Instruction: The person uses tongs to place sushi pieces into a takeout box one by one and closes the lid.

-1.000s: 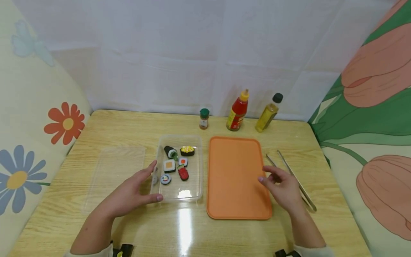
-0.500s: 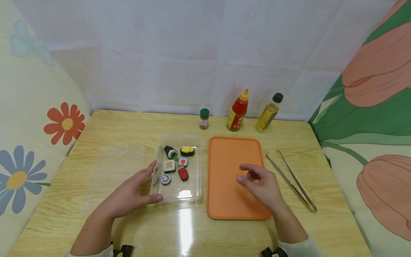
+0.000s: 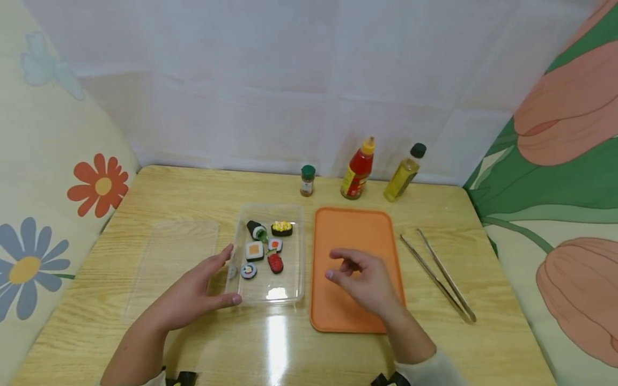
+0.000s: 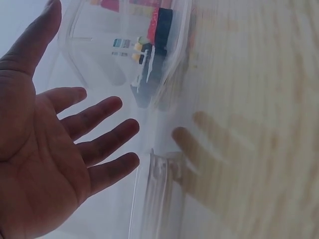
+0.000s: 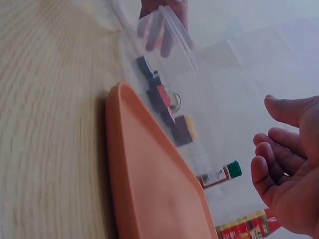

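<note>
My left hand (image 3: 195,292) is beside the left wall of a clear plastic container (image 3: 302,268), fingers and thumb spread; contact is uncertain. Inside lie several sushi pieces: a corn-topped one (image 3: 282,229), a cone-shaped hand roll (image 3: 256,230), a square roll (image 3: 254,251), a small roll with an orange-red centre (image 3: 275,245), a red-topped piece (image 3: 276,263) and a round roll (image 3: 248,271). Above an orange tray (image 3: 345,228) hovers my right hand (image 3: 364,281), its fingers loosely bent and holding nothing. The right wrist view shows that hand (image 5: 294,164) apart from the tray.
Metal tongs (image 3: 445,273) lie spread to the right of the tray. A clear lid (image 3: 176,257) lies flat on the left. Along the back stand a green-capped spice jar (image 3: 307,182), a red sauce bottle (image 3: 358,170) and an oil bottle (image 3: 403,176).
My right hand has moved left from the tray's right edge, past the tongs, to over the tray's middle. My left hand stays almost in place.
</note>
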The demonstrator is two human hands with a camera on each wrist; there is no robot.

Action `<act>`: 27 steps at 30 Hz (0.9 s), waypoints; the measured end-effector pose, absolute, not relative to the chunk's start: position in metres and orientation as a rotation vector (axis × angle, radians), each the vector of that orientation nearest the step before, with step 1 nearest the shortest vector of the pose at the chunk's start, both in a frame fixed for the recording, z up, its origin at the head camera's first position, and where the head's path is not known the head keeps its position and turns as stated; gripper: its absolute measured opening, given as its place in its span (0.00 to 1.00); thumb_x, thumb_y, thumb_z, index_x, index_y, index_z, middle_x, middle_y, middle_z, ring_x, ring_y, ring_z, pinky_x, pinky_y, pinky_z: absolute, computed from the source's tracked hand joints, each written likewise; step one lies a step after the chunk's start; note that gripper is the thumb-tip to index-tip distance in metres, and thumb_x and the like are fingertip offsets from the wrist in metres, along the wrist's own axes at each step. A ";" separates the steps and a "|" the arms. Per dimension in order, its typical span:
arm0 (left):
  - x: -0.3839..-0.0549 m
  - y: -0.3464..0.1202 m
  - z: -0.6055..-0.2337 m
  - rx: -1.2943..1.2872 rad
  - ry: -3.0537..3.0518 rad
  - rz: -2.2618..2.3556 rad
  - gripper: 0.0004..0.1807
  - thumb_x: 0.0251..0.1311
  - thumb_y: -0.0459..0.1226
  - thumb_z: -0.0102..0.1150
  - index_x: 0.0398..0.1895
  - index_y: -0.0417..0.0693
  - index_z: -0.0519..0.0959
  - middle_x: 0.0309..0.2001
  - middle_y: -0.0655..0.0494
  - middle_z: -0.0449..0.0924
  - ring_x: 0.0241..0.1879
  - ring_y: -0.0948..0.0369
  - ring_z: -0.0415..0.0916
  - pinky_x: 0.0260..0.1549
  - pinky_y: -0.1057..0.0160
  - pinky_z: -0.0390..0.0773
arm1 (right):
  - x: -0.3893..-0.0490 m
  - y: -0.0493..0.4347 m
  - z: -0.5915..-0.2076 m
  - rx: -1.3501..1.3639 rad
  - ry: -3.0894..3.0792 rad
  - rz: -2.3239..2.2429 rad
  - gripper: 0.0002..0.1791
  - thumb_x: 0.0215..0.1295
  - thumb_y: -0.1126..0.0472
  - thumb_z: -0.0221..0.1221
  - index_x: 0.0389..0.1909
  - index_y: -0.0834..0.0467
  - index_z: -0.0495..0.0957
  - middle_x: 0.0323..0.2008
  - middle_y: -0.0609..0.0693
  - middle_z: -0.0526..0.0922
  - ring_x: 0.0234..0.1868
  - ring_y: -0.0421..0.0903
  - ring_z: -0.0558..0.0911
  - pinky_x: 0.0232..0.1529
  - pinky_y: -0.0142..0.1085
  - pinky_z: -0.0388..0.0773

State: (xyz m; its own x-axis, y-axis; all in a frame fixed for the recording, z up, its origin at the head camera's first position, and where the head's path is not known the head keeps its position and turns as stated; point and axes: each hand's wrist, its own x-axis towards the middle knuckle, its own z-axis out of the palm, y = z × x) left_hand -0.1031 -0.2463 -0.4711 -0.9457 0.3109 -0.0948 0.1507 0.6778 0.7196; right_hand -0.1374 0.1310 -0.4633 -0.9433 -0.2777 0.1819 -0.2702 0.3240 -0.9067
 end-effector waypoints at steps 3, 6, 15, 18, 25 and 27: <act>-0.102 -0.248 -0.472 0.363 2.693 1.122 0.59 0.57 0.57 0.75 0.85 0.51 0.51 0.77 0.39 0.61 0.75 0.35 0.56 0.66 0.28 0.59 | -0.136 0.119 -0.462 -0.537 2.513 -1.745 0.19 0.60 0.62 0.75 0.53 0.54 0.87 0.45 0.45 0.88 0.37 0.44 0.82 0.41 0.39 0.84; -0.100 -0.251 -0.473 0.354 2.697 1.129 0.59 0.57 0.57 0.75 0.85 0.51 0.51 0.77 0.41 0.62 0.76 0.36 0.56 0.66 0.28 0.60 | -0.134 0.107 -0.462 -0.554 2.483 -1.754 0.18 0.60 0.63 0.75 0.52 0.54 0.88 0.44 0.45 0.88 0.36 0.44 0.82 0.40 0.39 0.84; -0.094 -0.261 -0.468 0.340 2.720 1.155 0.56 0.59 0.57 0.73 0.85 0.53 0.52 0.77 0.41 0.62 0.76 0.34 0.54 0.65 0.26 0.59 | -0.129 0.072 -0.457 -0.613 2.400 -1.723 0.17 0.61 0.61 0.75 0.51 0.54 0.88 0.36 0.46 0.86 0.35 0.41 0.82 0.40 0.38 0.84; -0.092 -0.264 -0.466 0.311 2.716 1.154 0.55 0.60 0.57 0.72 0.85 0.56 0.52 0.78 0.41 0.61 0.76 0.34 0.54 0.64 0.26 0.60 | -0.127 0.060 -0.455 -0.641 2.370 -1.713 0.17 0.62 0.62 0.74 0.52 0.55 0.88 0.37 0.47 0.88 0.34 0.39 0.84 0.37 0.37 0.85; -0.088 -0.278 -0.461 0.233 2.732 1.136 0.54 0.63 0.56 0.70 0.85 0.61 0.49 0.78 0.41 0.60 0.76 0.33 0.54 0.62 0.25 0.62 | -0.121 0.028 -0.452 -0.701 2.279 -1.753 0.18 0.63 0.62 0.73 0.54 0.58 0.86 0.43 0.49 0.89 0.35 0.35 0.86 0.37 0.35 0.86; -0.087 -0.283 -0.459 0.225 2.741 1.141 0.53 0.65 0.55 0.69 0.85 0.59 0.49 0.78 0.40 0.60 0.75 0.33 0.55 0.61 0.26 0.63 | -0.119 0.019 -0.450 -0.719 2.266 -1.752 0.17 0.64 0.61 0.72 0.54 0.58 0.86 0.42 0.48 0.89 0.36 0.33 0.86 0.39 0.33 0.86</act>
